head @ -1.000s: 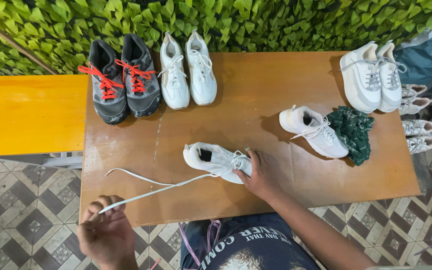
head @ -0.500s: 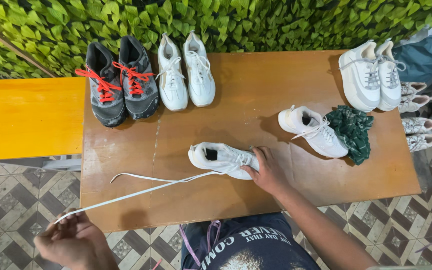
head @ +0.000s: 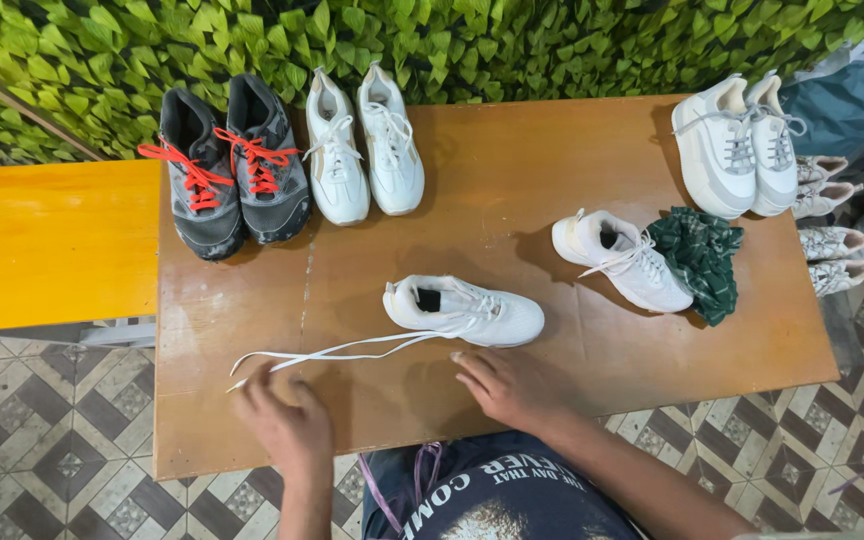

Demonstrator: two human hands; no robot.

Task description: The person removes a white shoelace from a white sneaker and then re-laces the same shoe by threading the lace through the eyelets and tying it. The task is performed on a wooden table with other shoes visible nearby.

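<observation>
A brown wooden table [head: 512, 170] carries 1 white sneaker [head: 464, 310] near its front edge, its loose white lace [head: 332, 352] trailing left of it. Behind that sneaker, to the left, stand 2 grey shoes with red laces [head: 224, 170] and 2 white shoes [head: 366, 145]. To its right lie another white sneaker [head: 620, 258] touching a green cloth [head: 700, 258], with 2 more white sneakers [head: 737, 145] at the far right.

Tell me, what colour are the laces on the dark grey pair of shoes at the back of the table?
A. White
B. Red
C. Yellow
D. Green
B: the dark grey shoes at the far left of the wooden table carry bright red laces, unlike the white pairs beside them.
</observation>
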